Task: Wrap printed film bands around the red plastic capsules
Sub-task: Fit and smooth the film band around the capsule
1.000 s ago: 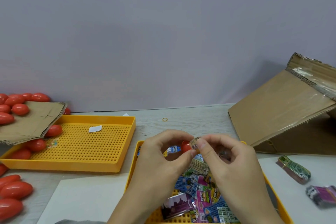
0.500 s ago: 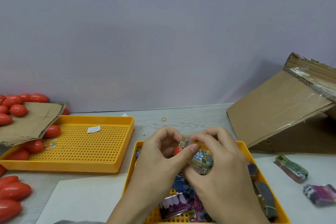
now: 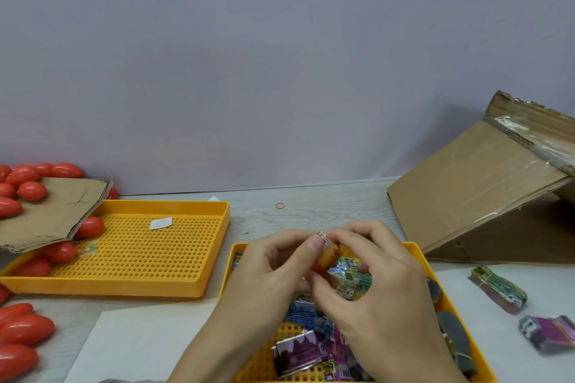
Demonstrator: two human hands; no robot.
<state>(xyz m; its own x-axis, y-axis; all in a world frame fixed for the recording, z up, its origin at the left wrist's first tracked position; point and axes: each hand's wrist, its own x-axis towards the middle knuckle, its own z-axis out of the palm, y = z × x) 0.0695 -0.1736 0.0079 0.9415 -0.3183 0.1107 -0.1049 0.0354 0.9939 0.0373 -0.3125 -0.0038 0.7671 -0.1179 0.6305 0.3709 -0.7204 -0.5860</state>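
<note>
Our left hand [image 3: 273, 261] pinches the red plastic capsule [image 3: 322, 261] steady while our right hand [image 3: 373, 277] grips the printed film band [image 3: 350, 278] around it.

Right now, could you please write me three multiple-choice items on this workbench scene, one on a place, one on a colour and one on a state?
1. Where does the small rubber band lie?
A. on the bare table beyond the hands
B. inside the left tray
C. on the cardboard box

2. What colour are the two perforated trays?
A. blue
B. yellow
C. white

3. What are the hands doing?
A. resting flat on the table
B. both lifting a tray
C. the left hand and the right hand together hold a red capsule with a printed film band on it

Answers: 1 A, the band sits alone on the grey tabletop; 2 B, both rims and floors are yellow; 3 C, the fingers of both hands curl round the capsule above the near tray.
</note>
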